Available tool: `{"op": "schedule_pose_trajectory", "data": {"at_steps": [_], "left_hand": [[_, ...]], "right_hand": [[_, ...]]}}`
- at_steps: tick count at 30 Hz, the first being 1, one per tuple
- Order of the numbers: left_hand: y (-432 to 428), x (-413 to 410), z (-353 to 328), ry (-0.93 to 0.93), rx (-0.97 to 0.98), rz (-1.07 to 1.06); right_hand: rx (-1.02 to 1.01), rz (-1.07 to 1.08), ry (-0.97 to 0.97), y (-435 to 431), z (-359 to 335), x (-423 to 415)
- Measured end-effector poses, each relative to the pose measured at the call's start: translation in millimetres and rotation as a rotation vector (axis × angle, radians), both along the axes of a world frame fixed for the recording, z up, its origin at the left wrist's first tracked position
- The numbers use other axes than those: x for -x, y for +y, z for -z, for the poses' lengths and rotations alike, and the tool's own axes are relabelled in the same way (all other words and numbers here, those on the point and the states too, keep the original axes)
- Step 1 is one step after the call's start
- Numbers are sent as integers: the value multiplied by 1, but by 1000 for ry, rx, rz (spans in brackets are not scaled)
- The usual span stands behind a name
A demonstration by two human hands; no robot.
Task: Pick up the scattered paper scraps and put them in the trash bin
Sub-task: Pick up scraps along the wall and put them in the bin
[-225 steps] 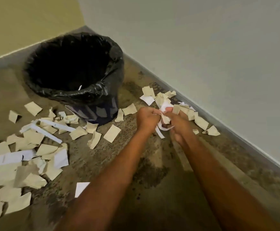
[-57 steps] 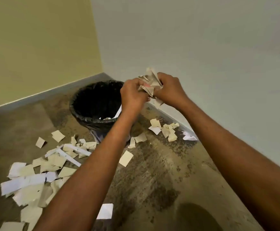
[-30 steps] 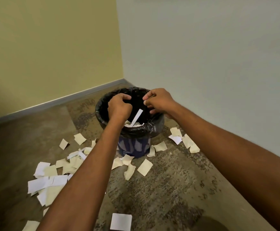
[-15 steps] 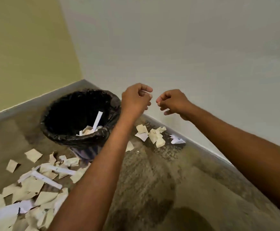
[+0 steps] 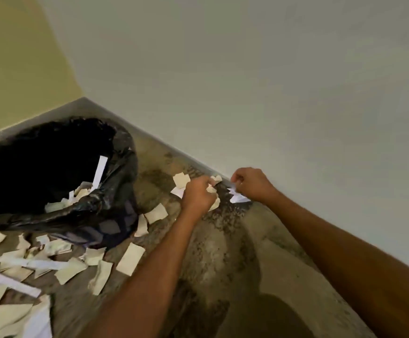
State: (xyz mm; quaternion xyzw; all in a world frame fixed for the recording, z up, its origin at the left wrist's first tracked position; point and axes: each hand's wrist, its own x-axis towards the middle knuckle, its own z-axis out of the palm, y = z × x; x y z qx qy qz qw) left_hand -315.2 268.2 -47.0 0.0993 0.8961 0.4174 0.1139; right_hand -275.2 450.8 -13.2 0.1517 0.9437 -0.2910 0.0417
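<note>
Several paper scraps [image 5: 181, 179] lie in a small cluster on the floor at the foot of the white wall [image 5: 247, 81], just right of the trash bin [image 5: 115, 223]. The left hand [image 5: 198, 196] is down among them, its fingers [image 5: 203, 182] curled and clamped on a beige scrap [image 5: 211, 189]. The right hand [image 5: 252, 184], just beside it and nearer the wall, has its fingers [image 5: 236, 178] bunched together on a white scrap [image 5: 238, 196] by the grey baseboard [image 5: 40, 115].

The bin stands in the corner, lined with a black bag [image 5: 123, 147]. Beige pieces sit inside it near the front rim, and a white strip [image 5: 100, 170] leans upright among them. Many more beige and white pieces [image 5: 130, 258] are strewn in front of the bin and off to the left. The floor [image 5: 223, 240] is a mottled brown-grey with dark blotches. A yellow wall [image 5: 16, 69] meets the white one behind the bin.
</note>
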Motion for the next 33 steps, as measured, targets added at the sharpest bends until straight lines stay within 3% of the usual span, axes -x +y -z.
{"op": "schedule_pose_trajectory", "data": {"at_steps": [4,8,16,29,33], "left_hand": [[9,-1,40,57,274,142],[13,1,69,112,410,198],[15,10,82,155,477,134],[-10,25,69,320,172,-18],[-27,41,63,282,102,-45]], "right_hand": [[-307,-145,-127,-3,41,-5],[-537,-237,-85,-4,68,-5],[-633,-309,-79,2,85,-4],[-571,-276,-107,-4,84,13],[-583,-248,-77,-8,84,17]]}}
